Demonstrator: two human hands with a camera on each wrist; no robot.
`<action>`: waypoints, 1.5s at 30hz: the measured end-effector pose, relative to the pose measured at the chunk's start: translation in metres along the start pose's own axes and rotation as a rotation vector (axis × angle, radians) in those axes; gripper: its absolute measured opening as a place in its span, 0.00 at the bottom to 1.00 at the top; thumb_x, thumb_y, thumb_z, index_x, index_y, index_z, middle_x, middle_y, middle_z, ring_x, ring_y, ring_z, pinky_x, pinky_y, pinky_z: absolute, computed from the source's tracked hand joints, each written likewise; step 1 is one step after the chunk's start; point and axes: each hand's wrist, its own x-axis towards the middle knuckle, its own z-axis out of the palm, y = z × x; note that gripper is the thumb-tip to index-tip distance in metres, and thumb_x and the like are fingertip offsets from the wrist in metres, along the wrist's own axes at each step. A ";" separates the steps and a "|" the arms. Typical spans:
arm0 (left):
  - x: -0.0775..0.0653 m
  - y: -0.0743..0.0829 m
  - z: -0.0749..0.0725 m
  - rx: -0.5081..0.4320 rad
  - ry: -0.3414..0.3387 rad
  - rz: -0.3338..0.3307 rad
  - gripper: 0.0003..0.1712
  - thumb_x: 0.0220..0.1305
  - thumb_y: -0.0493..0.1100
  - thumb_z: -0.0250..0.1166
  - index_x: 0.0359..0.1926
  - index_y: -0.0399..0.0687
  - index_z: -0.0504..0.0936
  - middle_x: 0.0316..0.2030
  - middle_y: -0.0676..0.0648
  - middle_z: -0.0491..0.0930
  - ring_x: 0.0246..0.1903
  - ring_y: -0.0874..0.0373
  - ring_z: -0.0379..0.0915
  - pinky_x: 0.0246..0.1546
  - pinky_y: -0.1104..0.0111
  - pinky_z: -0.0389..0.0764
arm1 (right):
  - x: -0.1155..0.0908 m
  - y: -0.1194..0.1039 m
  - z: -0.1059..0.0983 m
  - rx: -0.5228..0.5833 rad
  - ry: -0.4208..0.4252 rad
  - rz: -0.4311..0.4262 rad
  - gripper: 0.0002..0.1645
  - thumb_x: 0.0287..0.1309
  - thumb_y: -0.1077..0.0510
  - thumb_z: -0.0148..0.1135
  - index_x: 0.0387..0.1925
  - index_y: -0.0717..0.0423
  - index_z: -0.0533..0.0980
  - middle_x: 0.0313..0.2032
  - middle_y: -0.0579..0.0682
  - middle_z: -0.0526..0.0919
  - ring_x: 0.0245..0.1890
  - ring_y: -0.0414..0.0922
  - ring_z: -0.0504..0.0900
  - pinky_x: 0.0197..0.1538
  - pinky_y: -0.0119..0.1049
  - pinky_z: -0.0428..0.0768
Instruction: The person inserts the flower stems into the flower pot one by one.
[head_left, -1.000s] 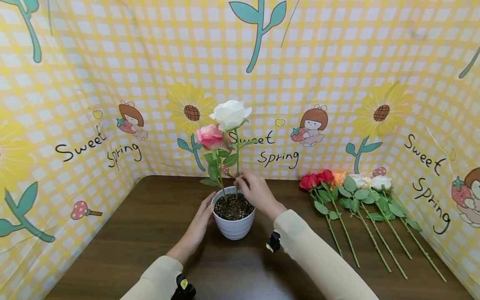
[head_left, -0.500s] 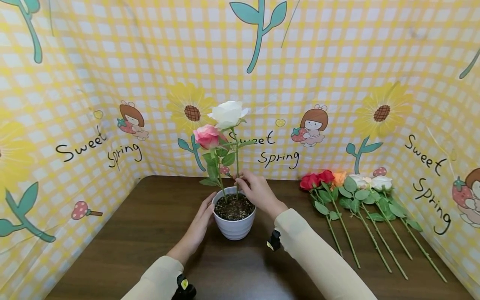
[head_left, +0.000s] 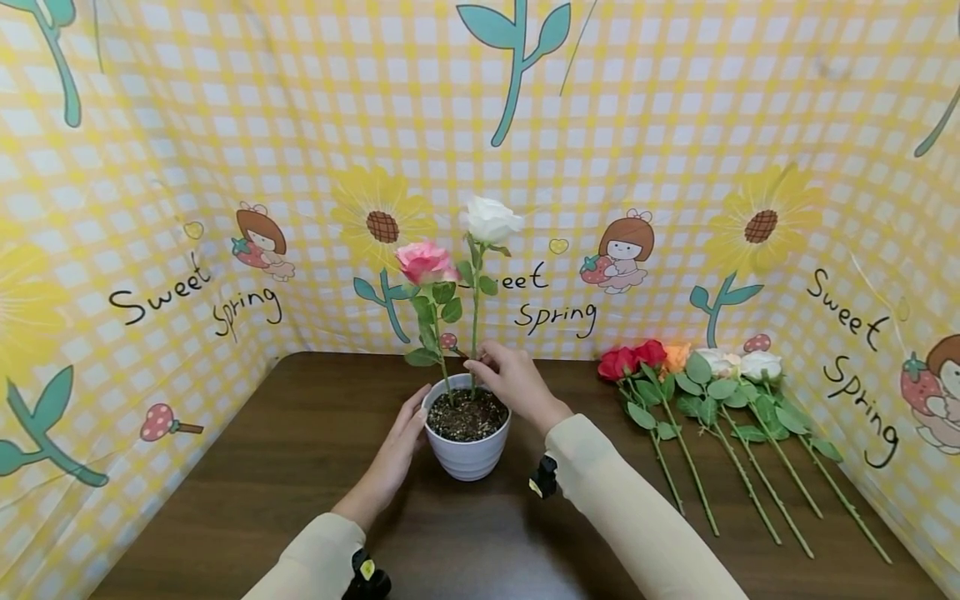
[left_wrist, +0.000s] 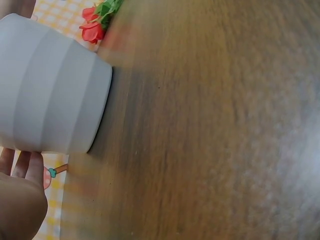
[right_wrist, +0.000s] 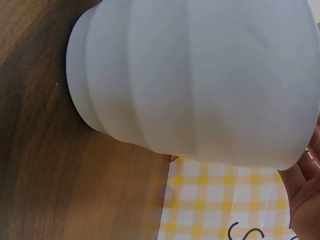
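A white ribbed flowerpot [head_left: 467, 458] filled with dark soil [head_left: 468, 417] stands upright on the table. In it a pink rose [head_left: 426, 262] rises on the left and a white rose [head_left: 492, 219] on the right, its bloom higher. My right hand [head_left: 517, 383] pinches the white rose's stem just above the pot's rim between thumb and fingers. Against the pot's left side rests my left hand [head_left: 393, 458], its fingers fairly straight; the left wrist view shows those fingers [left_wrist: 35, 167] touching the pot wall. The thumb is hidden there. In the right wrist view the pot covers most of the stem area.
Several cut roses lie side by side on the right of the brown table [head_left: 247, 467]: red roses [head_left: 633, 358], an orange rose [head_left: 677, 358] and pale ones [head_left: 761, 365], stems toward the front. A yellow checked cloth [head_left: 315, 125] hangs behind and at both sides.
The white rose's bloom has swung right and turned, with its leaves now showing beside the stem. The pink bloom has shifted slightly right and looks turned. Both hands and the pot have hardly moved.
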 end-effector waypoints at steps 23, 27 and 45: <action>0.000 0.000 -0.001 0.004 -0.011 0.010 0.30 0.83 0.51 0.39 0.78 0.49 0.51 0.76 0.39 0.50 0.73 0.42 0.45 0.68 0.40 0.53 | -0.001 -0.002 0.000 -0.120 -0.051 -0.092 0.08 0.74 0.56 0.55 0.41 0.51 0.81 0.31 0.43 0.84 0.25 0.36 0.76 0.30 0.33 0.75; 0.000 0.000 -0.001 0.011 -0.009 0.012 0.30 0.83 0.52 0.39 0.78 0.49 0.51 0.76 0.38 0.50 0.73 0.42 0.45 0.68 0.39 0.53 | -0.001 -0.002 0.000 -0.122 -0.048 -0.097 0.08 0.74 0.57 0.56 0.41 0.51 0.81 0.35 0.44 0.86 0.27 0.35 0.78 0.31 0.32 0.76; -0.001 0.001 -0.001 0.003 -0.006 0.016 0.30 0.83 0.52 0.39 0.78 0.49 0.52 0.76 0.39 0.50 0.73 0.43 0.45 0.68 0.40 0.53 | -0.001 0.000 0.000 0.037 -0.063 0.035 0.10 0.72 0.54 0.60 0.46 0.50 0.84 0.41 0.45 0.88 0.30 0.36 0.80 0.32 0.32 0.78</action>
